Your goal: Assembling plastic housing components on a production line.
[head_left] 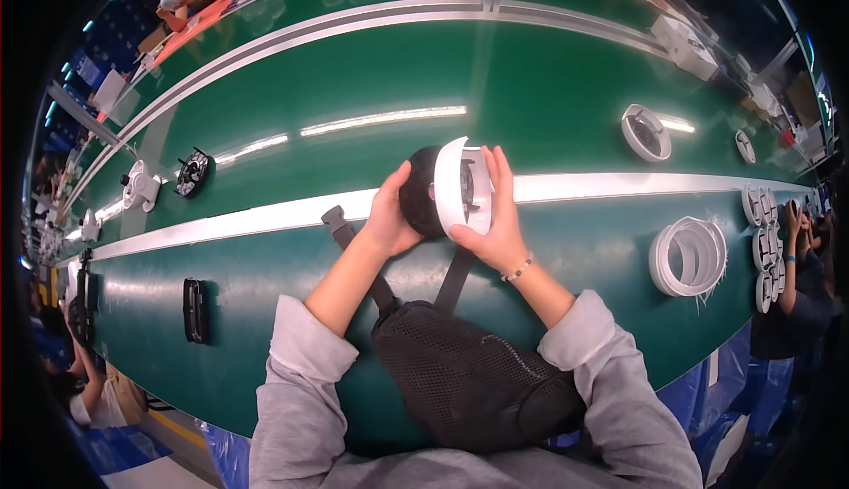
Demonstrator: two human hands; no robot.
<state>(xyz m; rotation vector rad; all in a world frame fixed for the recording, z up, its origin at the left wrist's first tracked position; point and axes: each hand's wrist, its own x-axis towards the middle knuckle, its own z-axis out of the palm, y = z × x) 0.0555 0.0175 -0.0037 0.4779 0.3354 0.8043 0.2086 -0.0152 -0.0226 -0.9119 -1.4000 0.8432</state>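
Being held up between the two hands are a black round part [417, 193] and a white ring-shaped shell [450, 190], seen over the pale strip [566, 187] that splits the green tabletop [283, 347]. The black part is gripped by the left hand [389, 215], at its left and lower side. The shell is gripped by the right hand [497, 224], with the thumb on its near edge. Whether the two are joined cannot be told.

Both seem light and stiff. The shell looks smooth and perhaps slippery, and its thin rim could be cracked if squeezed hard. It is best held by its outer wall, so the dark bits inside are not poked.

Below the hands, a black mesh bag [469, 365] is seen between the forearms. Its buckle strap [336, 219] is crossed by the left forearm, so low moves could be snagged there.

Farther off, a stack of white rings [661, 263] is seen to the right, and a black slim part [195, 310] to the left. Past the strip, a white round part [647, 133] and a black frame-like part [192, 173] are set well apart.
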